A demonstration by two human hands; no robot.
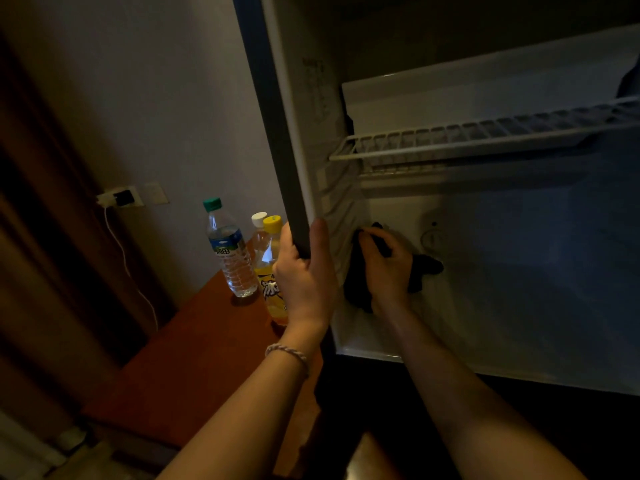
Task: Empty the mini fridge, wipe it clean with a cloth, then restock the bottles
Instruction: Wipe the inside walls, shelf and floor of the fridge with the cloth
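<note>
Your right hand [384, 268] clutches the dark cloth [356, 289] against the mini fridge [519, 271] floor's left rear corner; your left hand [304, 271] grasps its front edge. Three bottles [230, 251] stand outside on the table [194, 358].

Single head-worn view, wide-angle, looking forward and down from close range into the open mini fridge [485, 271], filling the right of frame. Tilted, with verticals leaning. Both forearms entering from the bottom edge. At left, a wooden table [180, 358] and the wall [156, 98] beyond, farther off.
</note>
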